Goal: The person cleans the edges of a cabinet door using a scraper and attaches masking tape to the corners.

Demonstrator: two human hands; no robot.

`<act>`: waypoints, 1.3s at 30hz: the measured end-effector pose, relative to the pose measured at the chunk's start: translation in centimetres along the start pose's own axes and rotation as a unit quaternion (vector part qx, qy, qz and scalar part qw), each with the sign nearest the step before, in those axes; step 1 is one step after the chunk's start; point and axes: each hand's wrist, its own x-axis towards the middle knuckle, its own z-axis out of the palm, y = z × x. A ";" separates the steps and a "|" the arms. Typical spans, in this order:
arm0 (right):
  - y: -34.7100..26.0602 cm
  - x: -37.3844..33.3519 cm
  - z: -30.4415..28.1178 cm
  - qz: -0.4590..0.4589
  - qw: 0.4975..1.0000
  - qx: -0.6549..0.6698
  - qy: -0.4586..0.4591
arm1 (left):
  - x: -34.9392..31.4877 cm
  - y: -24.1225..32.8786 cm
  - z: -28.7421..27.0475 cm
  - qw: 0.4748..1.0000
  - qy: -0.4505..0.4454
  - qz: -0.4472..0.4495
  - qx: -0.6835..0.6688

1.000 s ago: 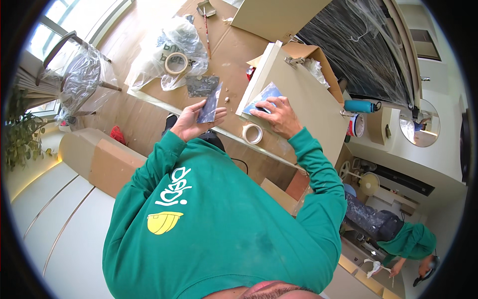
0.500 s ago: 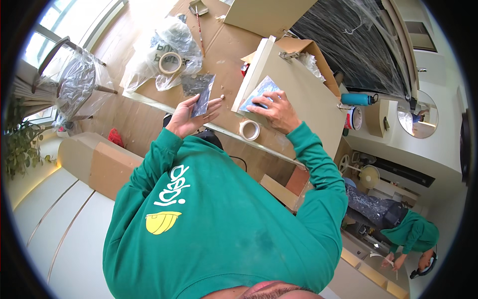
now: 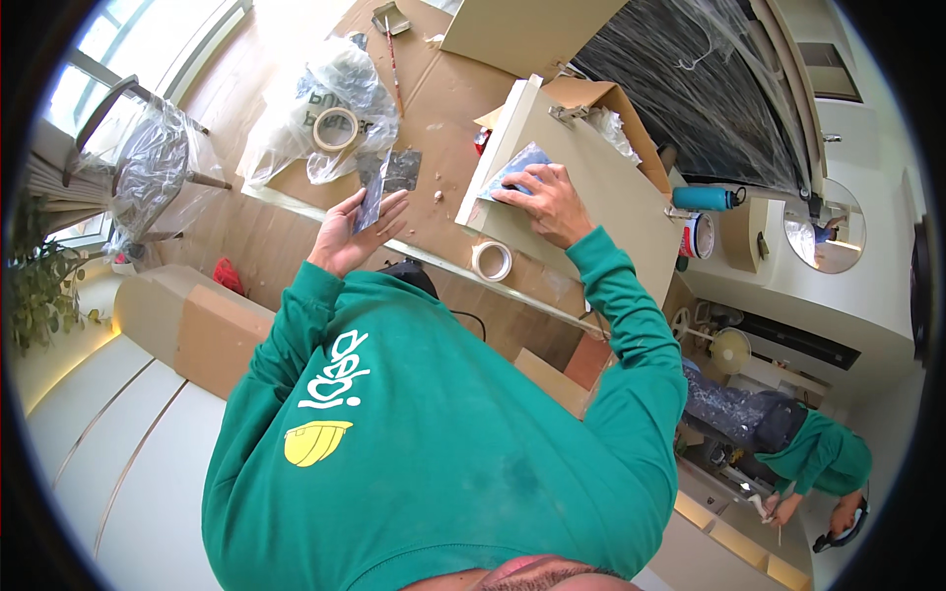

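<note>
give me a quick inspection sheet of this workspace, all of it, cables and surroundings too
surface: brown cardboard covers the worktop; a cream panel lies on it
job's things: dark sheet and blue-faced pad, both in use; another dark piece lies flat
clutter: clear plastic bag with a tape roll on it, second tape roll, brush
hands: left holds the dark sheet; right holds the pad at the panel's edge
cables: thin dark cord below the near edge, ends unclear
surroundings: plastic-wrapped chair at left, co-worker at right
</note>
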 end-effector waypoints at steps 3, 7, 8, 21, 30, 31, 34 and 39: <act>0.2 0.1 0.3 0.002 0.999 -0.028 -0.027 | -0.3 0.3 -0.1 1.000 -0.003 0.004 -0.006; 0.4 -0.3 -0.3 0.005 1.000 -0.005 -0.013 | -0.4 0.9 -0.1 1.000 -0.003 0.014 0.003; 0.7 0.0 -0.5 0.008 1.000 -0.006 -0.006 | -0.5 1.0 0.0 1.000 0.002 0.019 0.003; 2.3 0.7 -0.2 0.041 0.999 -0.017 -0.006 | -0.5 1.7 0.3 0.999 0.026 0.039 0.023; 2.6 0.7 -0.3 0.040 0.999 -0.027 -0.003 | 0.5 3.0 -2.9 0.998 -0.026 0.046 -0.040; 2.8 0.8 -0.3 0.049 0.999 -0.017 0.000 | 0.6 2.9 -2.7 0.998 -0.018 0.045 -0.044; 3.1 1.6 0.4 0.057 0.998 0.004 0.019 | 0.9 2.8 -2.8 0.998 0.005 0.043 -0.045; 2.2 -0.1 -0.1 0.066 0.998 -0.006 0.008 | 1.8 2.1 -2.4 0.996 0.062 0.054 0.017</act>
